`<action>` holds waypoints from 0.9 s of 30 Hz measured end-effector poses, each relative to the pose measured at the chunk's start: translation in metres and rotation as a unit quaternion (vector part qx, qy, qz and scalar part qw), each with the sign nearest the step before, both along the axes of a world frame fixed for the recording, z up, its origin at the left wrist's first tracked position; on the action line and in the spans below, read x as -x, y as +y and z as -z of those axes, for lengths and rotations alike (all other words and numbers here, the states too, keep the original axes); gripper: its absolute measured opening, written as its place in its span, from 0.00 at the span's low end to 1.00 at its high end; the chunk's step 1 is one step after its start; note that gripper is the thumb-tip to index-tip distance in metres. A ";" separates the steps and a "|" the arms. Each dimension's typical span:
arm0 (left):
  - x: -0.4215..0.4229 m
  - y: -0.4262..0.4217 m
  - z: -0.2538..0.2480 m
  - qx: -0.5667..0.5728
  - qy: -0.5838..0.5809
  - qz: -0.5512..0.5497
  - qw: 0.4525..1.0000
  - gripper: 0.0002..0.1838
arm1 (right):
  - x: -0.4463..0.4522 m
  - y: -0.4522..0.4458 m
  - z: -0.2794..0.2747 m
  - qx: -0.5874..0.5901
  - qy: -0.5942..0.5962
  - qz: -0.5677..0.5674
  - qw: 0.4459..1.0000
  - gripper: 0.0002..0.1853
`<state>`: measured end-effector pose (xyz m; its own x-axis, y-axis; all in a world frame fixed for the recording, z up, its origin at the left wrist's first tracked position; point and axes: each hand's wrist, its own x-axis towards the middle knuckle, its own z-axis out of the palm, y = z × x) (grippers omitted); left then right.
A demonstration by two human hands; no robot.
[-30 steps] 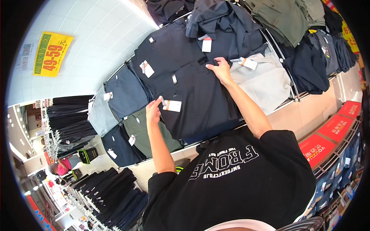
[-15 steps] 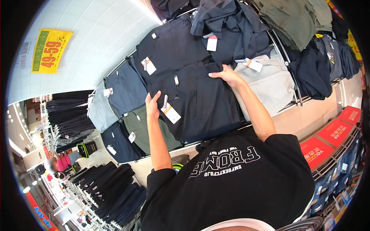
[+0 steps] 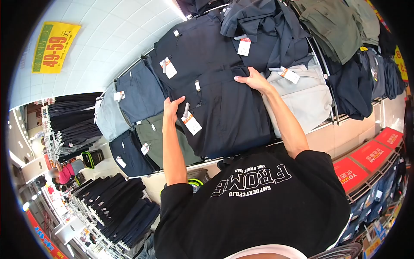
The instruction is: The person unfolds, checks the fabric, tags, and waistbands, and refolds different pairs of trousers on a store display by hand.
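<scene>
A folded pair of black trousers [image 3: 235, 110] lies on top of the display, with a white-and-orange price tag [image 3: 192, 124] near its left edge. My left hand [image 3: 172, 108] grips the left end of the waistband, thumb on top and fingers hidden under the cloth. At the waistband's right end, my right hand [image 3: 254, 80] pinches the fabric, its thumb pointing inward. Just beyond lies another dark pair of trousers [image 3: 194, 49] with its own tag. Light grey trousers [image 3: 302, 101] sit beside my right forearm.
Folded blue trousers [image 3: 140, 93] and olive trousers [image 3: 161, 144] lie to the left. A metal rail [image 3: 321, 64] runs along the right. Hanging dark trousers [image 3: 114, 207] fill racks at lower left. A person in pink [image 3: 66, 173] is farther off. Red boxes [image 3: 351, 172] stand at right.
The view has shifted slightly. My left thumb has swung inward over the waistband edge. Both hands keep their hold on the black trousers, which stay in nearly the same place.
</scene>
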<state>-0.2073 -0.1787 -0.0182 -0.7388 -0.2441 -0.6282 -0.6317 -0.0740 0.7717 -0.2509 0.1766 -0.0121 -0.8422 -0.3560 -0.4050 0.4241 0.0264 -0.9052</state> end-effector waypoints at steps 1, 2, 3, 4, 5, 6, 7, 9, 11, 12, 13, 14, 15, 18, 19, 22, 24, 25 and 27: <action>0.002 0.000 0.001 -0.001 0.023 0.015 1.000 0.17 | -0.001 -0.001 0.000 -0.001 -0.001 0.002 1.000 0.23; 0.003 -0.001 0.002 -0.002 0.022 0.017 1.000 0.17 | -0.001 -0.001 0.001 0.013 0.062 -0.022 0.998 0.23; 0.000 -0.002 0.003 -0.019 0.049 0.013 0.999 0.16 | -0.003 -0.002 0.002 0.025 0.125 -0.046 0.991 0.22; -0.004 -0.002 0.005 -0.036 0.075 0.009 0.996 0.16 | -0.010 -0.006 0.009 -0.015 0.150 -0.041 0.988 0.21; -0.007 -0.004 0.006 -0.037 0.088 0.009 0.995 0.14 | -0.022 -0.011 -0.007 -0.038 0.214 -0.048 0.975 0.20; -0.010 -0.008 0.007 -0.038 0.083 0.013 0.996 0.14 | -0.035 -0.017 -0.029 -0.062 0.277 -0.054 0.957 0.20; -0.013 -0.011 0.010 -0.037 0.103 0.015 0.994 0.15 | -0.043 -0.020 -0.042 -0.059 0.318 -0.074 0.943 0.21; -0.023 -0.010 0.009 -0.048 0.122 0.008 0.991 0.15 | -0.058 -0.029 -0.051 -0.057 0.379 -0.096 0.919 0.27; -0.026 -0.004 0.006 -0.053 0.140 -0.007 0.989 0.13 | -0.066 -0.036 -0.052 -0.059 0.403 -0.102 0.908 0.25; -0.026 -0.002 0.006 -0.049 0.142 -0.014 0.989 0.13 | -0.068 -0.038 -0.050 -0.058 0.404 -0.099 0.907 0.26; -0.024 0.000 0.006 -0.050 0.138 -0.012 0.989 0.13 | -0.067 -0.038 -0.050 -0.065 0.413 -0.092 0.904 0.25; -0.024 0.000 0.006 -0.045 0.132 -0.015 0.990 0.13 | -0.066 -0.037 -0.046 -0.065 0.409 -0.091 0.906 0.25; -0.024 0.000 0.006 -0.040 0.126 -0.019 0.991 0.13 | -0.062 -0.035 -0.040 -0.059 0.383 -0.056 0.920 0.24; -0.019 -0.003 0.008 -0.034 0.112 -0.011 0.993 0.13 | -0.042 -0.035 -0.005 0.022 0.333 0.106 0.937 0.21; -0.018 -0.003 0.010 -0.033 0.111 -0.013 0.993 0.13 | -0.036 -0.029 0.004 0.054 0.224 0.116 0.966 0.21; -0.014 -0.006 0.012 -0.037 0.123 -0.011 0.992 0.12 | -0.021 -0.015 0.030 0.100 0.008 0.119 0.988 0.23; -0.014 -0.003 0.011 -0.055 0.163 -0.030 0.985 0.11 | -0.019 -0.012 0.028 0.159 -0.024 0.123 0.979 0.24; -0.015 -0.002 0.011 -0.051 0.172 -0.028 0.983 0.09 | -0.018 -0.010 0.029 0.160 -0.049 0.109 0.980 0.23; -0.012 0.001 0.008 -0.053 0.166 -0.032 0.984 0.07 | -0.014 -0.011 0.019 0.149 -0.039 0.090 0.984 0.24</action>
